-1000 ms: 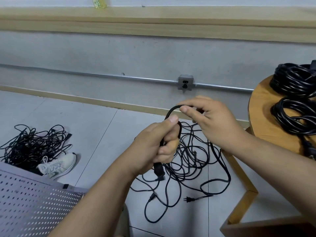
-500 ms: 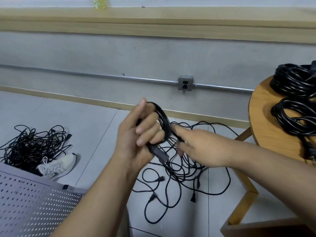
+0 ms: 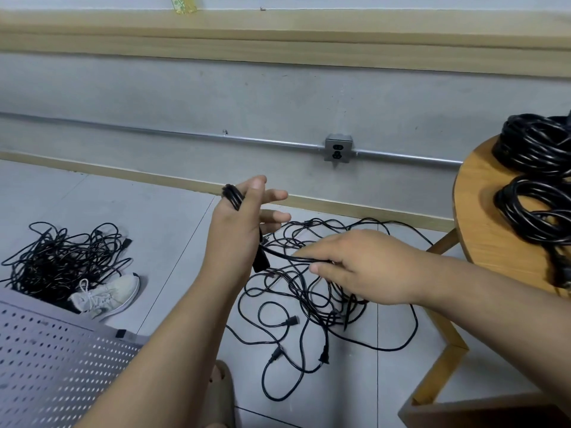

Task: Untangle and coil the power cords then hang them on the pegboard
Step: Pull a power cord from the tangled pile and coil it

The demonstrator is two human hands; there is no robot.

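Black power cord (image 3: 232,197) is looped around the left hand (image 3: 241,230) at the frame's centre, its fingers spread straight and wide. Just to its right, the right hand (image 3: 367,267) pinches the same cord above a floor tangle (image 3: 312,293). The pegboard (image 3: 46,366) lies at lower left.
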